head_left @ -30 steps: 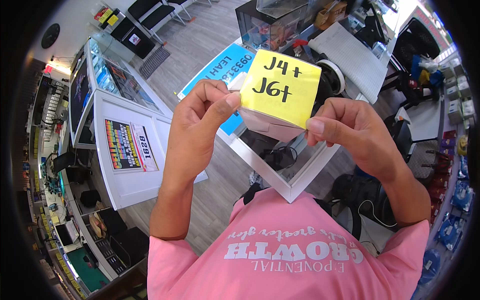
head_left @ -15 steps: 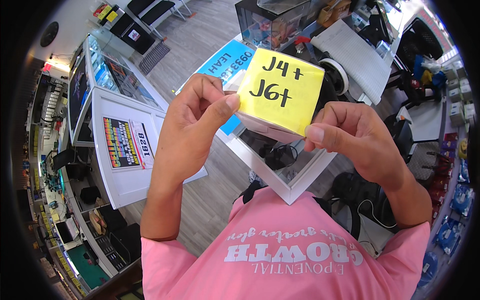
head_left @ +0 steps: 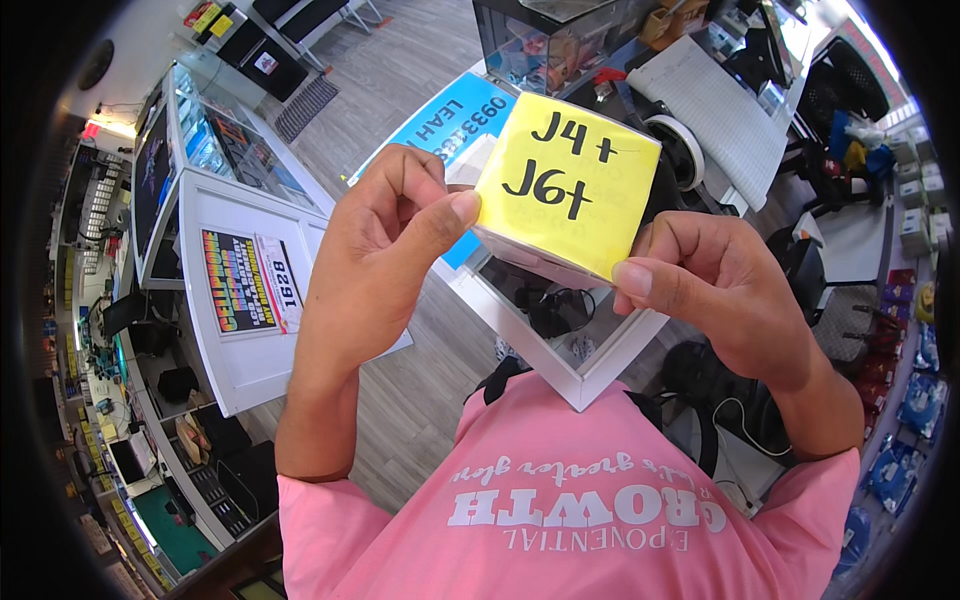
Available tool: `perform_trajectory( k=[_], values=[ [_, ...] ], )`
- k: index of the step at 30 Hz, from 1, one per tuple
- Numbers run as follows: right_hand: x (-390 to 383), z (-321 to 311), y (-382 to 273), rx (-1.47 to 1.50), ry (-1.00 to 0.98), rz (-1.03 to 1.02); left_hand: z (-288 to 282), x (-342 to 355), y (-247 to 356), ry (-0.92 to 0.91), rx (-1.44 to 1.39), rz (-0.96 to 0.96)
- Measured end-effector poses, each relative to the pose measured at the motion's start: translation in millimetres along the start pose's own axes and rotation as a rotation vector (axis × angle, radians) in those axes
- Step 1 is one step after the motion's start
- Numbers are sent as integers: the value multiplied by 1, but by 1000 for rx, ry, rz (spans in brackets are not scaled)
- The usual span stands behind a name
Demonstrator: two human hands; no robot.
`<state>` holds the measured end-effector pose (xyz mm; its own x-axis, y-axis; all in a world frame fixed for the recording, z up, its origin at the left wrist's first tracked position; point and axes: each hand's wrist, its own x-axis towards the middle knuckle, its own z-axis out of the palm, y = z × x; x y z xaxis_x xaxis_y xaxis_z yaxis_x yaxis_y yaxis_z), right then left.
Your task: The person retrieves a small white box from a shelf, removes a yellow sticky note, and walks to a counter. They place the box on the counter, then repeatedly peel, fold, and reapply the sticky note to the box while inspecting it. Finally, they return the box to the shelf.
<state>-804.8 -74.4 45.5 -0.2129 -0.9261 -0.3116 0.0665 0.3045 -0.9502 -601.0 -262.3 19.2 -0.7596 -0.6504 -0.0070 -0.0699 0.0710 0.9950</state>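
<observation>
In front of my chest I hold up a small white box (head_left: pixel 530 262) whose facing side is covered by a yellow paper label (head_left: pixel 565 180) with black handwriting. My left hand (head_left: pixel 395 235) pinches the label's left edge between thumb and forefinger. At the lower right corner, my right hand (head_left: pixel 705 285) does the same with its thumb on the yellow paper. The remaining fingers of both hands curl behind, partly hidden. Below the box is the white-framed corner of a glass counter (head_left: pixel 580 385).
A blue printed sheet (head_left: pixel 425 140) lies on the counter beyond my left hand. Farther off stand a glass tank (head_left: pixel 545 50) and a white ridged board (head_left: pixel 715 120). A white display case (head_left: pixel 250 370) is at left, and packaged goods (head_left: pixel 890 465) hang at right.
The box has shifted slightly right and looks a little larger. My right hand has moved a bit right and down with it, and both hands keep their pinch.
</observation>
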Motion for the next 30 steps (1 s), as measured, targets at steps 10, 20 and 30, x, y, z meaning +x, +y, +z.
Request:
perform_trajectory(
  k=[10, 20, 30],
  values=[
    [0, 4, 7, -7, 10, -49, -2, 3, 2, -18, 47, -4],
    [2, -1, 12, -70, -32, -14, -1, 6, -9, -45, -111, -8],
    [4, 1, 20, 35, -3, -51, 10, 15, -52, -100, -395, 223]
  ],
)
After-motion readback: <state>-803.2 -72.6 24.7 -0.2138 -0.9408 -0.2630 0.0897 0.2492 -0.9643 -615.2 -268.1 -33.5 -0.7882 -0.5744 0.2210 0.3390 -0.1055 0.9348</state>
